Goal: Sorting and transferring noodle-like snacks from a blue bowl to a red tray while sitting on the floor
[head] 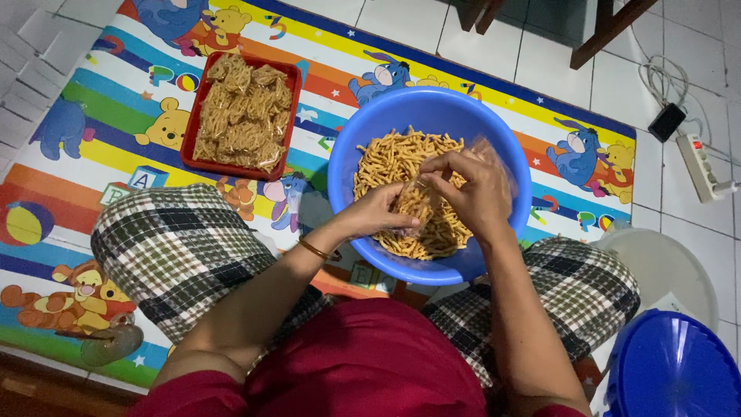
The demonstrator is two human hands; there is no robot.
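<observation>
A round blue basin (363, 131) sits on the mat between my knees, holding a heap of thin orange-brown snack sticks (390, 158). My left hand (376, 212) and my right hand (475, 185) meet over the basin. Together they grip a small clear plastic bag (417, 202) partly filled with the sticks. The left hand pinches the bag from below and the side. My right hand holds the bag's upper edge, fingers curled over it. A gold bangle is on my left wrist.
A red rectangular tray (189, 147) with several packed bags of snacks lies to the left on a colourful cartoon play mat (100, 100). A blue lid (671, 367) and a white container (664, 262) stand at right. A power strip (698, 166) lies on the tiled floor.
</observation>
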